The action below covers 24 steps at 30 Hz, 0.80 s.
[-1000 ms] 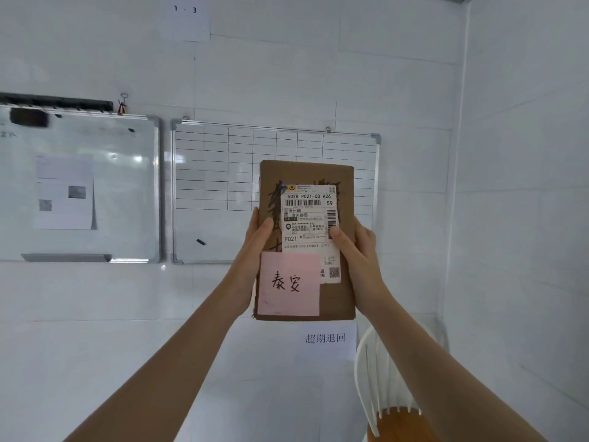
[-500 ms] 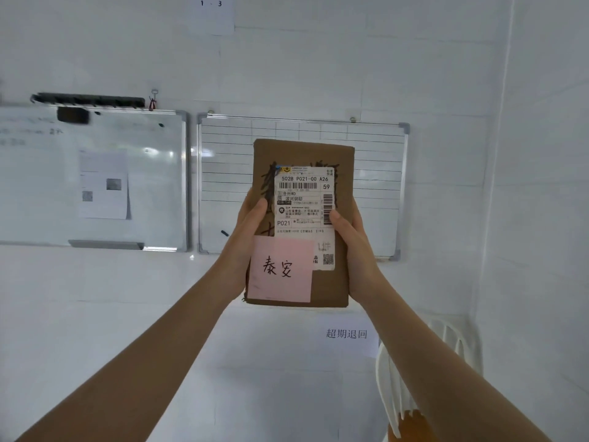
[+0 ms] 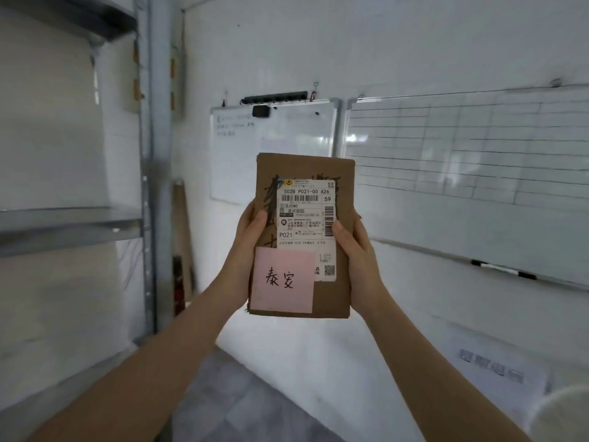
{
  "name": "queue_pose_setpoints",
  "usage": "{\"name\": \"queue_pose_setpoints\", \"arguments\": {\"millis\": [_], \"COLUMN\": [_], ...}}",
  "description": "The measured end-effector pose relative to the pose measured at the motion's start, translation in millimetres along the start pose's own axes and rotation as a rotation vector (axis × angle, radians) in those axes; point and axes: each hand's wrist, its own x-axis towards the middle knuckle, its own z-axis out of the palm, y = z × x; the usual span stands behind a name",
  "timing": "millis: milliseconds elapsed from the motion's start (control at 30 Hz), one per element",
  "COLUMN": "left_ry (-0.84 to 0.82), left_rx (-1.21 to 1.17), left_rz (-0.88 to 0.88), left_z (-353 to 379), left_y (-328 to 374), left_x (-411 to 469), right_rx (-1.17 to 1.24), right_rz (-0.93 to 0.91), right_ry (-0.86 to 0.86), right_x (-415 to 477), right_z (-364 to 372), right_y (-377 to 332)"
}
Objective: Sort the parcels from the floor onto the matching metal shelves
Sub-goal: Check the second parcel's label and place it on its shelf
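Brown parcel (image 3: 331,173) held upright in mid-air at centre, shipping label (image 3: 306,218) and pink note (image 3: 282,280) facing the camera. Gripped at its left edge by the left hand (image 3: 247,250), at its right edge by the right hand (image 3: 357,260), thumbs on the front. Behind: two whiteboards (image 3: 462,173) on the white wall. At far left, metal shelves (image 3: 73,218), blurred.

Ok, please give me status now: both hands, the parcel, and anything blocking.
Left hand and right hand both gripping brown parcel, held upright, label facing camera. Metal shelf at left, nothing between.
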Motion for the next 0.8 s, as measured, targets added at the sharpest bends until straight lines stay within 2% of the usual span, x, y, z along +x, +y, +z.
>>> {"name": "queue_pose_setpoints", "arguments": {"millis": [200,400,800], "left_ry": [0.288,0.579,0.966], "left_rx": [0.105,0.232,0.458], "left_rz": [0.081,0.21,0.419], "left_z": [-82.2,-156.8,-221.5], "left_y": [56.7,138.4,300.9], "left_x": [-64.3,-164.0,-396.3], "right_rx": [0.143,0.309,0.537], "right_rz": [0.1,0.242,0.373], "right_ry": [-0.222,-0.493,-0.942], "right_x": [-10.2,-45.8,-200.2], "right_z": [98.8,230.5,476.9], "right_y": [48.9,74.0,59.9]}}
